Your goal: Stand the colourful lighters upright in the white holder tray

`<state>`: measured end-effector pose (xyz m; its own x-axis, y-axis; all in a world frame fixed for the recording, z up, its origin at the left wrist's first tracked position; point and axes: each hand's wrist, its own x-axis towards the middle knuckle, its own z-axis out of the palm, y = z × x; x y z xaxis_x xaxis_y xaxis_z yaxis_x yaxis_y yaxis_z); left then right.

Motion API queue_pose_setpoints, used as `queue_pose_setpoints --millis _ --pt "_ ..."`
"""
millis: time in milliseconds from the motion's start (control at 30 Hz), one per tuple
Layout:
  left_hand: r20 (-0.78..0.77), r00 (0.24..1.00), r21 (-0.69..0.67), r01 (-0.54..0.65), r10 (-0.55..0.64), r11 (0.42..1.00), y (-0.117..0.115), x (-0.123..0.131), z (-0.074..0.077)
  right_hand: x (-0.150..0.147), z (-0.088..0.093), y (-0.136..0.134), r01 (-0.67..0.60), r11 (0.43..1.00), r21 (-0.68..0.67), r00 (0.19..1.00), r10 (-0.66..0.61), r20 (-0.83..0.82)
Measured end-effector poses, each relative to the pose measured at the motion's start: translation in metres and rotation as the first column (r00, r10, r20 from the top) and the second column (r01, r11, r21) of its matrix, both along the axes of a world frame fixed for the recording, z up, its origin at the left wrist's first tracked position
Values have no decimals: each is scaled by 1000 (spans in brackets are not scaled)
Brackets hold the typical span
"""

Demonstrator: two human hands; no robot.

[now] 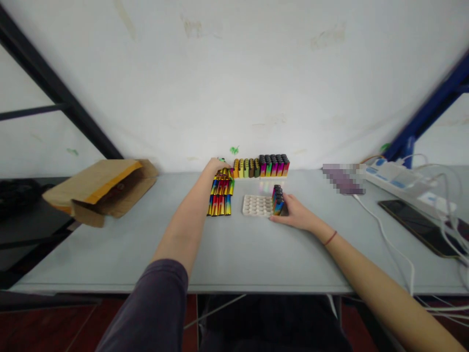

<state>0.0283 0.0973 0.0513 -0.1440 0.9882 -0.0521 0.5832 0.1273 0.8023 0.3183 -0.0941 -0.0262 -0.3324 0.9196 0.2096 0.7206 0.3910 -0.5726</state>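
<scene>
A white tray with rows of holes (256, 206) lies mid-table. Along its right side stands one row of small shiny blue-and-rainbow tubes with black tops (277, 199). My right hand (295, 213) is wrapped round that end, thumb at the tray's near corner, other fingers partly hidden behind the tubes. To the left, gold, red and blue metallic tubes (220, 205) lie flat in rows. My left hand (217, 165) reaches over the far end of these rows; its fingers are mostly hidden, so I cannot tell what they hold.
By the wall stand a block of black-topped rainbow tubes (274, 166) and a yellow-to-dark group (246, 168). An opened brown paper package (98, 188) lies left. At right are a phone (421, 225), a purple device (342, 180), a power strip (406, 183) and white cables.
</scene>
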Motion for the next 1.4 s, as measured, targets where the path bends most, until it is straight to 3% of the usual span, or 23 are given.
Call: queue_pose_setpoints --millis 100,300,500,667,967,1100,1400 --pt "-203 979 -47 -40 29 998 1 4 -4 -3 0 -2 1 1000 -10 1000 -1 1" --pt "-334 942 -6 -37 33 999 -1 4 -10 -7 -5 -7 0 1000 14 1000 0 -11" --pt "-576 812 67 -66 93 996 -20 16 -22 -11 -8 -13 11 1000 -21 1000 -11 6" --pt "-598 779 129 -137 187 982 -32 29 -27 -12 -16 -18 28 1000 -1 999 -28 40" --pt "-540 823 66 -168 177 984 -29 21 -27 -2 -32 -18 15 999 36 1000 -16 8" --pt "-557 825 66 -70 95 995 -32 7 -28 3 -33 -18 28 999 22 999 -27 -42" --pt "-658 750 116 185 -64 976 -44 -16 -37 5 -26 -19 79 996 -48 991 -83 -102"
